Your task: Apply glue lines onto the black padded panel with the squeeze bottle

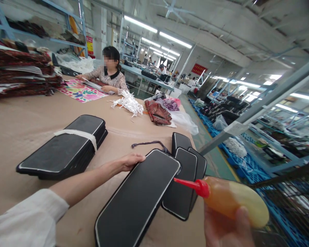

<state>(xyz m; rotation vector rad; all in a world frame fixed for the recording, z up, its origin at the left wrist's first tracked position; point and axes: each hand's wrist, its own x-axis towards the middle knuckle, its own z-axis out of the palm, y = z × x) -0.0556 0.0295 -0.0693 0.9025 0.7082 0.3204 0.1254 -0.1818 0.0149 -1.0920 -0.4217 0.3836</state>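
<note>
Cut off and hidden
The right hand runs off the bottom edge; the black panel hides the left hand's fingertips

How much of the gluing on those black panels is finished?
Done, perhaps: a tied stack of black panels sits aside on the table, though glue can't be seen on them. In hand: the left hand steadies one panel while the right hand aims a red-tipped squeeze bottle at it. Left: several loose panels beside it.
</note>
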